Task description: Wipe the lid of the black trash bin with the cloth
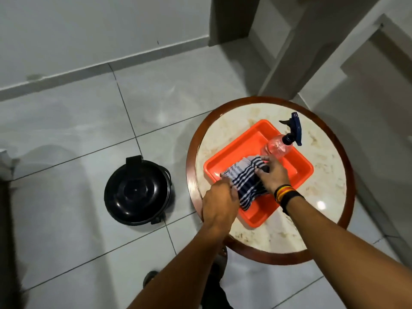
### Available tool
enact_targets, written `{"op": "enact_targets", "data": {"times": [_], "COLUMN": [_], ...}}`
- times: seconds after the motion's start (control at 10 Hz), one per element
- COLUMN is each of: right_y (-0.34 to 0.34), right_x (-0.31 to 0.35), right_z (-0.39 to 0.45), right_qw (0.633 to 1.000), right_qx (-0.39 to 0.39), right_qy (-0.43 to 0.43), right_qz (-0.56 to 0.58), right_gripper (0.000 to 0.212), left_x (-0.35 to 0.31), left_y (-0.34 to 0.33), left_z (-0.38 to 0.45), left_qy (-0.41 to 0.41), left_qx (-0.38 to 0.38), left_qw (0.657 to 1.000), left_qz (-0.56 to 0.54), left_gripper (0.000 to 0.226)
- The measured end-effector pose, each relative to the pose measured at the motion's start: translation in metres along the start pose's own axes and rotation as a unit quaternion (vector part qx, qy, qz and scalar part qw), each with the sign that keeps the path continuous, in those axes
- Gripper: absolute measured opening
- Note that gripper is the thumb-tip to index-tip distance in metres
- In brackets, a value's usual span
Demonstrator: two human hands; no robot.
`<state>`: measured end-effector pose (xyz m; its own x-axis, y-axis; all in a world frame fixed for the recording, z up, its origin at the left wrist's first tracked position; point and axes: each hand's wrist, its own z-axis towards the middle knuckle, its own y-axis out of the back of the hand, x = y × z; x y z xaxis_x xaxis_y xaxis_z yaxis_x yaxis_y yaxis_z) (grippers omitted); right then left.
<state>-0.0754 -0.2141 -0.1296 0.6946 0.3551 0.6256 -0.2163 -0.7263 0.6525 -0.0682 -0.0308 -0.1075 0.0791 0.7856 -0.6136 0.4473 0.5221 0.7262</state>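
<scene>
With both hands, left hand (219, 198) and right hand (273, 172), fingers pinching the striped cloth (245, 181) in the orange tray (225, 166) on the worktop (323, 197): best bunched firmly before carrying down-left to the black bin lid (137, 192) on the floor.

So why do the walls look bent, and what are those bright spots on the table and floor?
Head view: the wide-angle lens bows the skirting and door frame. The white spot on the round table and the sheen on the floor tiles are glare from overhead light; small highlights also dot the black bin lid. Both forearms loom large and slightly soft at the bottom edge; the cloth stays reasonably sharp.
</scene>
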Motion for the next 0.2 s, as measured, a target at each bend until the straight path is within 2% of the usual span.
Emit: {"op": "enact_targets", "data": {"times": [0.1, 0.2], "right_y": [-0.001, -0.012], "right_x": [0.002, 0.001], "right_z": [-0.014, -0.032], "right_qw": [0.982, 0.946], "right_qx": [0.007, -0.021], "right_qy": [0.096, 0.205], "right_qz": [-0.165, -0.249], "right_gripper": [0.054, 0.060], "left_x": [-0.004, 0.000], "left_y": [0.008, 0.011], "left_z": [0.005, 0.021], "left_qy": [-0.125, -0.188], "left_qx": [-0.050, -0.061], "left_qw": [0.988, 0.969], "left_qz": [0.079, 0.149], "left_gripper": [0.028, 0.051]}}
